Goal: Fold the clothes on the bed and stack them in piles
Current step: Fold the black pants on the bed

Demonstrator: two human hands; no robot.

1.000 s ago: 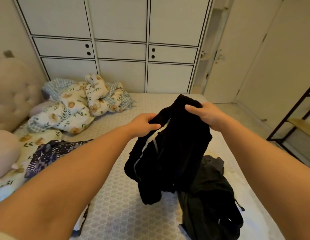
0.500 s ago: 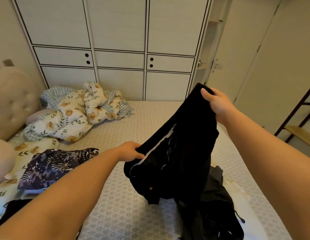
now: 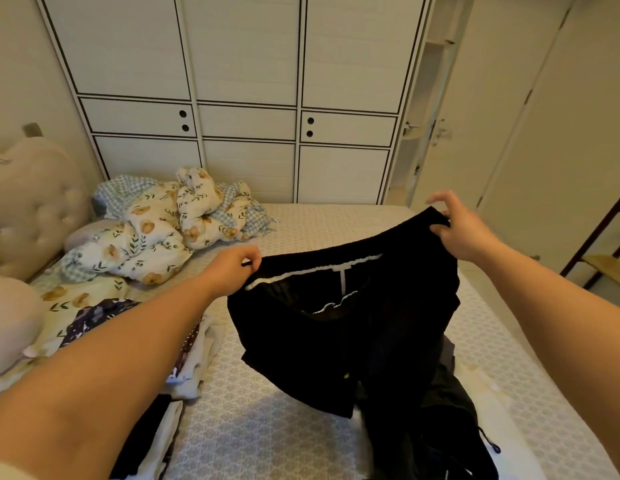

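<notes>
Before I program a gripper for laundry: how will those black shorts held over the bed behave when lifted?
The black shorts look floppy: the waistband sags between the left hand and the right hand. Probably light, since fingertip pinches hold them. The legs hang loose and would likely swing.

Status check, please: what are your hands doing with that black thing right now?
Left hand and right hand pinch black shorts at waistband, spread above bed. Dark clothes heap underneath.

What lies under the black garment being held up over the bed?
Under the black shorts, held at the waistband by the left hand and right hand, lie patterned mattress and a dark crumpled garment. How far that garment extends beneath is hidden.
</notes>
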